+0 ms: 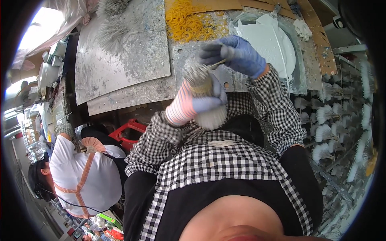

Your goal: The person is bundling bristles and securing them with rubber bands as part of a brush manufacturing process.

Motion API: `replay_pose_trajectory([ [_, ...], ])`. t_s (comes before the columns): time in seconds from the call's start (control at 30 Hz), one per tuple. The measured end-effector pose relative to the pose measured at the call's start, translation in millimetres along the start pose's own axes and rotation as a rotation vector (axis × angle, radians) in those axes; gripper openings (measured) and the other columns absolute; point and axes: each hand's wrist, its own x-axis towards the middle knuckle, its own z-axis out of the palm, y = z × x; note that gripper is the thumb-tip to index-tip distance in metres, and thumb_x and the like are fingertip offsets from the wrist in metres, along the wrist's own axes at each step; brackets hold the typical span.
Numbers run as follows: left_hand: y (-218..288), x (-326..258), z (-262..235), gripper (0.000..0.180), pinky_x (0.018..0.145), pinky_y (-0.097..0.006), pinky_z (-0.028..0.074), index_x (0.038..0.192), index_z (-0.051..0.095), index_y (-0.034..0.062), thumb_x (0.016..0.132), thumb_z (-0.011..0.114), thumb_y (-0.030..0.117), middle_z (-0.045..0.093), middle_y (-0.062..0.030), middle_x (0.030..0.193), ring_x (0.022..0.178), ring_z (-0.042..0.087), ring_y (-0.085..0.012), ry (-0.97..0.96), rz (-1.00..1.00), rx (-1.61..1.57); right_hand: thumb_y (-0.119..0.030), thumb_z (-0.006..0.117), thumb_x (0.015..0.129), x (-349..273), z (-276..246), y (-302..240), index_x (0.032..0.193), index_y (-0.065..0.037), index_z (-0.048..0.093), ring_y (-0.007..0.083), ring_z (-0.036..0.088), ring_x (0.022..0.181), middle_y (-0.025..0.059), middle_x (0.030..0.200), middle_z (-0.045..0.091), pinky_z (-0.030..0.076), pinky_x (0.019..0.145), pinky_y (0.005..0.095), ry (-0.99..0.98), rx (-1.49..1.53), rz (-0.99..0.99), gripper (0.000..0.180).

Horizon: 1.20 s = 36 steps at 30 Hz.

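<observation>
Bristle bundle (pixel 202 86) clenched in left hand (pixel 193 105) fingers, right hand (pixel 237 54) pinching thin stick (pixel 217 63), white-filled tray (pixel 268 44) behind

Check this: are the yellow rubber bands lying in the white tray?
No, the yellow rubber bands lie heaped on the worktable beside the white tray.

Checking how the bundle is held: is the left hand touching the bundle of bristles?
Touching. The head view shows the left hand in its striped glove wrapped around the bundle of bristles, fingers closed on it.

A paint-spattered grey workbench (pixel 120 68) carries yellow rubber bands (pixel 189 22) and a white tray (pixel 277 44).
</observation>
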Motion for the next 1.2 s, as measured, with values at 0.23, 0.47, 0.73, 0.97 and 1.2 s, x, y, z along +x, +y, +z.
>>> replay_pose_trajectory([
  [0.23, -19.9, 36.0, -42.6, 0.063, 0.100, -0.039, 0.047, 0.126, 0.051, 0.0052, 0.072, 0.079, 0.020, 0.056, -0.0139, 0.119, 0.113, 0.056, -0.0262, 0.046, 0.279, 0.784, -0.020, 0.070, 0.078, 13.4, 53.8, 14.7, 0.095, -0.007, 0.070, 0.0231, 0.066, 0.080, 0.0074, 0.081, 0.066, 0.055, 0.080, 0.0367, -0.266, -1.408, -0.885, 0.021],
  [0.47, -28.3, 64.2, -62.4, 0.085, 0.112, -0.043, 0.040, 0.143, 0.042, 0.0093, 0.073, 0.084, 0.034, 0.045, -0.0197, 0.143, 0.133, 0.046, -0.0312, 0.037, 0.405, 1.015, -0.025, 0.082, 0.071, 10.9, 10.0, 18.0, 0.119, -0.005, 0.063, 0.0247, 0.062, 0.100, 0.0120, 0.104, 0.063, 0.050, 0.094, 0.0390, 0.007, -1.302, -0.431, 0.055],
  [0.73, 48.5, 112.7, -14.2, 0.062, 0.108, -0.044, 0.045, 0.135, 0.060, 0.0084, 0.088, 0.066, 0.047, 0.065, -0.0193, 0.125, 0.123, 0.058, -0.0346, -0.094, 0.553, 1.440, -0.031, 0.081, 0.082, 13.9, -21.7, 92.1, 0.152, -0.009, 0.034, 0.0247, 0.046, 0.137, 0.0127, 0.147, 0.049, 0.033, 0.119, 0.0408, 0.159, -0.863, -0.224, 0.087],
  [0.97, 46.3, 128.1, 20.1, 0.054, 0.093, -0.044, 0.054, 0.123, 0.069, 0.0101, 0.094, 0.058, 0.054, 0.072, -0.0172, 0.106, 0.102, 0.069, -0.0328, -0.226, 0.067, 1.960, -0.051, 0.050, 0.101, 16.0, -38.9, 118.2, 0.159, -0.016, 0.023, 0.0274, 0.035, 0.145, 0.0117, 0.160, 0.032, 0.026, 0.123, 0.0411, 0.101, -1.122, -0.156, 0.072],
  [1.2, 49.5, 126.4, 13.5, 0.053, 0.086, -0.043, 0.057, 0.114, 0.074, 0.0095, 0.092, 0.058, 0.055, 0.075, -0.0161, 0.098, 0.093, 0.072, -0.0322, -0.133, -0.121, 1.949, -0.053, 0.056, 0.098, 38.0, -28.5, 112.1, 0.155, -0.016, 0.034, 0.0276, 0.039, 0.143, 0.0132, 0.155, 0.041, 0.030, 0.121, 0.0423, 0.150, -1.685, -0.367, 0.071],
])
